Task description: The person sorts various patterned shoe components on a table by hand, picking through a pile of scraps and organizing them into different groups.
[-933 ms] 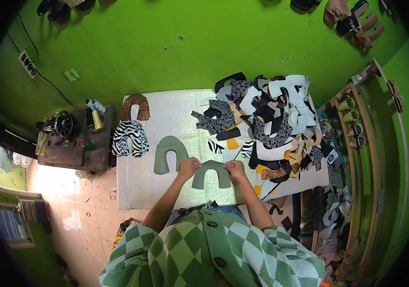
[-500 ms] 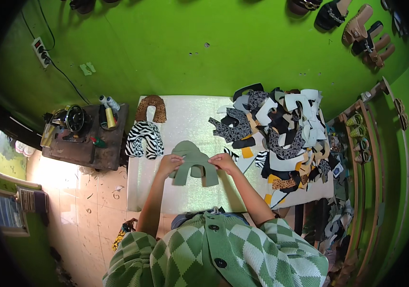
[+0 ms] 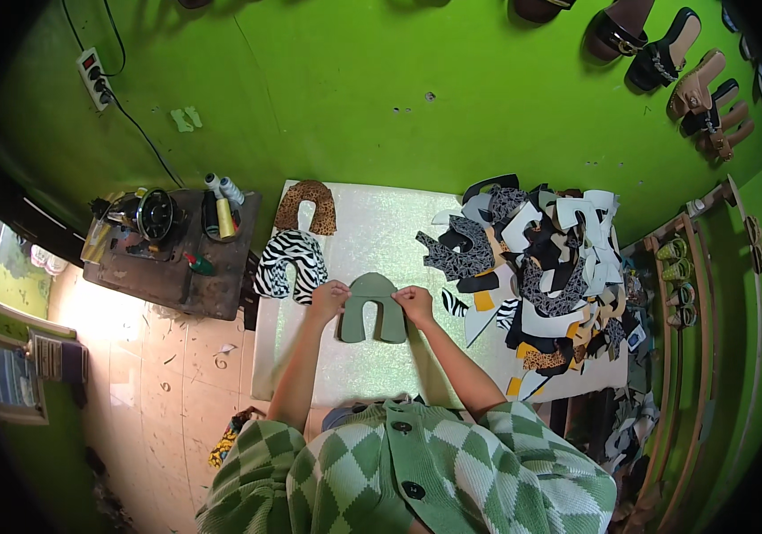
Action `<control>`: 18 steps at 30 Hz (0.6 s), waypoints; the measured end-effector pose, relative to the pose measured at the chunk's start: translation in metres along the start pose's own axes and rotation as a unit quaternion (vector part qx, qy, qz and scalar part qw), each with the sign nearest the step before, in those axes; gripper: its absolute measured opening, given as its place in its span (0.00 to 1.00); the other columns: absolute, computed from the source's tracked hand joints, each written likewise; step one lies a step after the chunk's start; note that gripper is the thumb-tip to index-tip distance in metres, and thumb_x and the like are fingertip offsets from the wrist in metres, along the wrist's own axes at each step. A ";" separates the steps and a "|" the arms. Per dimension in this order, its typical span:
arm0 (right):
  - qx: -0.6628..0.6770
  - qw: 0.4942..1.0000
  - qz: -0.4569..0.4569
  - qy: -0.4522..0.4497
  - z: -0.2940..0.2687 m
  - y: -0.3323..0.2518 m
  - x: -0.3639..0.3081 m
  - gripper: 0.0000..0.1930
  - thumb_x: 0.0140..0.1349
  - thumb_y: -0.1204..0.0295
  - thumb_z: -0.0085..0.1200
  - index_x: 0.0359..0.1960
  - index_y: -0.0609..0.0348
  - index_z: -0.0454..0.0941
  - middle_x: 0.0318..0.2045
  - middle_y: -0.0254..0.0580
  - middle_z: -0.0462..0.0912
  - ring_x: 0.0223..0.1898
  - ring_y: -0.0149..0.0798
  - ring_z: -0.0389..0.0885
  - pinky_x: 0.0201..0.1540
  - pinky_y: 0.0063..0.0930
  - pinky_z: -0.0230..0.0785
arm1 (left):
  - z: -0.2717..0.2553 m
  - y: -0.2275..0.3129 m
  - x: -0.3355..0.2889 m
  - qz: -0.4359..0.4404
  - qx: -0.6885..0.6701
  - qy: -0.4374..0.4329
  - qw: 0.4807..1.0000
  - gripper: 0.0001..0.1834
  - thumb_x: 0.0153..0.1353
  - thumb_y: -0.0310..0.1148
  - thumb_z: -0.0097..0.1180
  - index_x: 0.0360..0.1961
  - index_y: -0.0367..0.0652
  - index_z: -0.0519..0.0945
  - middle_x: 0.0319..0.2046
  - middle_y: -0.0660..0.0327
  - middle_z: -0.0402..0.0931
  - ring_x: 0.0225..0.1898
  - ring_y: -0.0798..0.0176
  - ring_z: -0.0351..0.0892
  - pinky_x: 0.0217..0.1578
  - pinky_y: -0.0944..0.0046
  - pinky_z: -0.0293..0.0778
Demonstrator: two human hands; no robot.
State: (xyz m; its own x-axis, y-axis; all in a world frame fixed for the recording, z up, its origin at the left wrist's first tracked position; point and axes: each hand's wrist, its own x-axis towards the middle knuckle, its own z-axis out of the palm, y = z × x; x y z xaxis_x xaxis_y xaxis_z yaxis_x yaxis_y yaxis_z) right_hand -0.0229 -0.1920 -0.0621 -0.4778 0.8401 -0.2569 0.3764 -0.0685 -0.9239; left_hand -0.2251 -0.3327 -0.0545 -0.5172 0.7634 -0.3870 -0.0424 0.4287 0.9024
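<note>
On the pale shimmering table (image 3: 310,369), a stack of olive-green U-shaped cut pieces (image 3: 370,289) lies in front of me, its rounded end away from me and its two legs toward me. My left hand (image 3: 331,299) pinches its left edge, fingers closed. At the opposite edge my right hand (image 3: 414,303) grips the same pieces between thumb and fingers. Left of them lie zebra-print U-shaped pieces (image 3: 307,252), with leopard-print U-shaped pieces (image 3: 324,198) just beyond.
A heap of mixed material scraps (image 3: 559,267) covers the table's right side. At left, a sewing machine (image 3: 154,214) and thread cones (image 3: 224,209) stand on a dark worktable (image 3: 212,289). Sandals (image 3: 693,84) hang on the green wall; a wooden rack (image 3: 706,356) stands at right.
The upper green piece, shifted out of line before, now sits almost squarely over the piece below. Both hands keep their hold at its sides. The whole view has shifted slightly.
</note>
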 end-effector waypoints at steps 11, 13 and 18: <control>-0.050 0.994 -0.065 0.075 0.004 -0.006 -0.010 0.09 0.52 0.70 0.67 0.28 0.63 0.83 0.20 0.35 0.81 0.22 0.25 0.76 0.29 0.21 0.69 | 0.013 0.007 -0.008 0.071 0.028 0.088 0.993 0.08 0.54 0.25 0.65 0.33 0.35 0.79 0.27 0.59 0.79 0.25 0.70 0.79 0.18 0.71 0.76; -0.062 0.993 -0.065 0.076 0.001 -0.007 -0.013 0.09 0.52 0.70 0.67 0.28 0.63 0.82 0.20 0.35 0.81 0.23 0.26 0.76 0.29 0.22 0.70 | 0.018 0.011 -0.010 0.060 0.053 0.100 0.992 0.10 0.53 0.27 0.66 0.33 0.35 0.78 0.26 0.58 0.79 0.24 0.67 0.80 0.20 0.68 0.75; -0.107 0.990 -0.073 0.055 0.002 -0.014 -0.022 0.11 0.53 0.70 0.64 0.35 0.59 0.79 0.22 0.37 0.81 0.24 0.33 0.79 0.31 0.27 0.71 | 0.014 -0.001 -0.013 0.142 0.223 0.175 0.948 0.14 0.53 0.35 0.68 0.32 0.37 0.79 0.25 0.55 0.80 0.25 0.59 0.81 0.27 0.62 0.75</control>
State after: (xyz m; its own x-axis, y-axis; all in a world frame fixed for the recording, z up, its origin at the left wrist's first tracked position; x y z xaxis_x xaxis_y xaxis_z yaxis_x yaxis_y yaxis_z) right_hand -0.0194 -0.2103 -0.0445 -0.4545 0.8871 -0.0809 0.4743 0.1641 -0.8649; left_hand -0.2067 -0.3366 -0.0532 -0.7094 0.7046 0.0163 0.4662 0.4517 0.7607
